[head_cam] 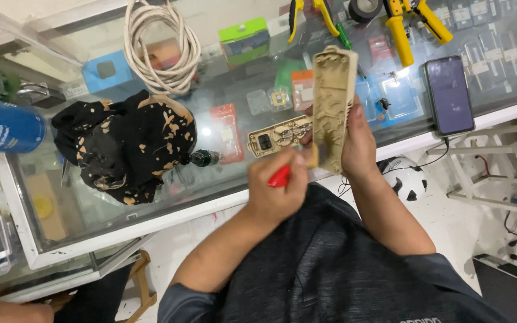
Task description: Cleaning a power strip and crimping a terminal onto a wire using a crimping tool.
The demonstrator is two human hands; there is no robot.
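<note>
Beige plastic, dirty and yellowed, is what I see in the middle: a long power strip cover [334,107] stands almost upright above the edge of the glass counter [151,221], with its hollow inner side turned to the camera. My right hand [359,143] holds it from the right side, the fingers wrapped behind the shell and the thumb on its edge, so this hand is closed around it. My left hand [279,188] is closed in a fist around a tool with a red handle [279,177], probably a screwdriver, but its tip is hidden behind the cover and I cannot tell what it touches. Just to the left of the cover, the other half of the power strip [276,136] lies flat on the glass, with a black switch and metal contacts visible. Farther left on the counter there is a black cloth [127,143] with pale stains, and beside it a small dark bottle [201,158] lies on its side. A coil of white cable [161,45] rests behind the cloth. At the left edge I see a blue spray can [4,127]. On the right, a smartphone [449,94] lies face up with a cable plugged in, and pliers with yellow handles [411,27] are near the top.
</note>
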